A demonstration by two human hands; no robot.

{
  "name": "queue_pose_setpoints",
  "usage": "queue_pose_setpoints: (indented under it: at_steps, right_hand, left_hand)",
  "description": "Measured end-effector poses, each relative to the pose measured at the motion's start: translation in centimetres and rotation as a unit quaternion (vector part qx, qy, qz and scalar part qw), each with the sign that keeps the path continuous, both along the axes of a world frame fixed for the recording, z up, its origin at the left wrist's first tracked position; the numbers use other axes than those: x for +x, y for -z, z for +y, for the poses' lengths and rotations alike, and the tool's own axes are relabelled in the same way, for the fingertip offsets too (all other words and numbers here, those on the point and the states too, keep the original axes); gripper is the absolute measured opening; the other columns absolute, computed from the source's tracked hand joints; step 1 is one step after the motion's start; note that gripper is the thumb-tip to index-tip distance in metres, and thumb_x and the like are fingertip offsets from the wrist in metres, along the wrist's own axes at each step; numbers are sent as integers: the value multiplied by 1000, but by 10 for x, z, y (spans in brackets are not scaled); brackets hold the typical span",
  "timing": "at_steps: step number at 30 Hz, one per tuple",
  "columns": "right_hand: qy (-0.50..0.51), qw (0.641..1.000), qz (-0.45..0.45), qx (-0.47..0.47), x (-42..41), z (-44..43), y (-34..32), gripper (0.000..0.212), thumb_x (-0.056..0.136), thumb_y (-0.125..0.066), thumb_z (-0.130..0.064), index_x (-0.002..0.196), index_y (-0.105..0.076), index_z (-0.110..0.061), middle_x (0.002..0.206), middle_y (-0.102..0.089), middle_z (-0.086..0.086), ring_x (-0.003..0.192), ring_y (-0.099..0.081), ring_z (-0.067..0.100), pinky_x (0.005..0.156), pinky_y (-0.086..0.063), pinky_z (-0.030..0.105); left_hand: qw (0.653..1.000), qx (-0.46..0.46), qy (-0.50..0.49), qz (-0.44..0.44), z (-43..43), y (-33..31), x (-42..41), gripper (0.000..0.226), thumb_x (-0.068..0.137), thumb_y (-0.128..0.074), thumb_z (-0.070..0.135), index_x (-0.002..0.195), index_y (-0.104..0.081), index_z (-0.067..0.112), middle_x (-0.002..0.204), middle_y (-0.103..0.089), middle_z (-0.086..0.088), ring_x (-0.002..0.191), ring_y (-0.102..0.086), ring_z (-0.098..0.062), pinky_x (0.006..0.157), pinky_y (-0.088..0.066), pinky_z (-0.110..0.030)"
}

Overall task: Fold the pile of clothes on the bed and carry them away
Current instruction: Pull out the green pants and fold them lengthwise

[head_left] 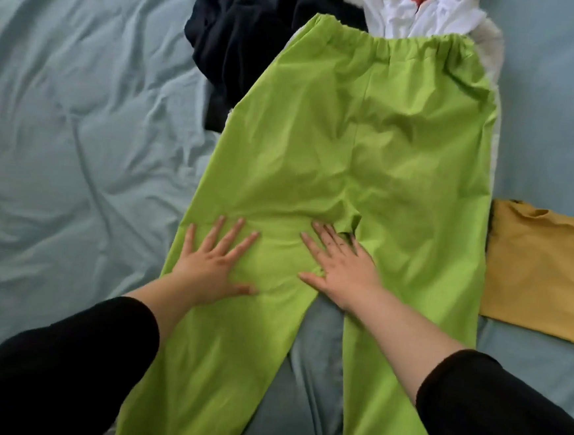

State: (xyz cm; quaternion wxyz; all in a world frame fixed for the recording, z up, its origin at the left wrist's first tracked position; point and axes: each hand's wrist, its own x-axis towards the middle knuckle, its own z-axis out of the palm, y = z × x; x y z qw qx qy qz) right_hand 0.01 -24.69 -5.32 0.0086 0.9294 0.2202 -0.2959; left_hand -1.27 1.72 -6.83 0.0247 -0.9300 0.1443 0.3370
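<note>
A pale blue bed (62,131) holds green trousers (371,138) spread flat, waistband resting on a dark and white pile (252,32); a folded yellow top (539,271) lies beside. Left hand (211,263) and right hand (343,273) press flat near the crotch, gripping nothing. Best to smooth outward, then fold leg over leg.

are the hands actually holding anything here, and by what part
Nothing is held. The left hand and right hand lie flat, fingers spread, pressing on the green trousers near the crotch.
</note>
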Motion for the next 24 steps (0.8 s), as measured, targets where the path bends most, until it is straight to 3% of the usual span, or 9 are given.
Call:
queue_pose_setpoints:
  at_steps: [3,6,8,10,14,17,19,22,24]
  right_hand:
    - [73,996,-14,-43,-6,12,7,76,92,-12,-69,149,20,-31,157,25,-3,147,18,13,116,14,43]
    - [190,980,-60,27,-33,58,2,73,91,-3,-66,149,18,-27,151,30,-3,147,20,16,108,29,42]
    - [151,986,-44,61,-72,85,6,69,94,-5,-61,146,25,-28,152,35,1,146,24,20,110,28,44]
    - [115,993,-5,30,-120,100,13,71,95,-6,-60,143,32,-24,152,38,5,142,32,25,113,24,48]
    - [144,989,-11,10,-144,111,19,78,89,2,-67,145,31,-19,150,43,6,139,39,23,112,25,48]
    - [128,990,-41,42,-154,114,14,77,91,-5,-69,150,21,-26,156,32,4,146,25,21,114,21,46]
    - [91,995,-7,27,-180,118,11,79,91,-8,-69,150,17,-24,157,27,7,148,16,26,116,15,48]
    - [83,996,42,-5,-210,124,9,92,84,-10,-77,143,33,-20,149,42,9,141,35,26,114,21,50]
    - [64,996,58,30,-222,120,-2,95,86,-23,-76,146,29,-24,150,41,6,141,35,24,116,18,48]
  left_hand:
    - [999,-12,-33,-16,11,1,-1,100,60,-7,97,134,41,50,145,46,10,137,40,-23,106,27,-59]
    - [995,-47,-37,-82,3,-5,-28,97,70,-12,92,142,34,45,151,42,3,139,40,-25,105,32,-56]
    - [996,-55,25,-70,19,-4,-63,97,73,-15,91,143,32,43,155,37,2,139,40,-25,107,31,-55]
    - [997,-39,57,-19,48,-2,-99,99,72,-17,92,141,36,43,153,39,1,138,41,-28,107,32,-52]
    - [996,-48,71,-9,71,-7,-123,105,69,-16,93,143,35,39,150,44,1,138,41,-27,106,30,-57]
    - [995,-62,55,-60,75,-12,-136,106,72,-25,90,149,24,37,156,34,-3,143,33,-28,109,25,-60]
    - [996,-52,66,-14,87,-9,-158,109,73,-29,89,144,34,37,151,43,-3,137,43,-28,106,29,-60]
    - [996,-30,78,36,101,-7,-185,115,70,-32,91,138,43,35,142,54,-1,131,50,-29,104,31,-59]
    - [996,-78,43,31,103,-19,-192,116,70,-42,87,141,37,39,146,50,1,137,42,-26,112,21,-56]
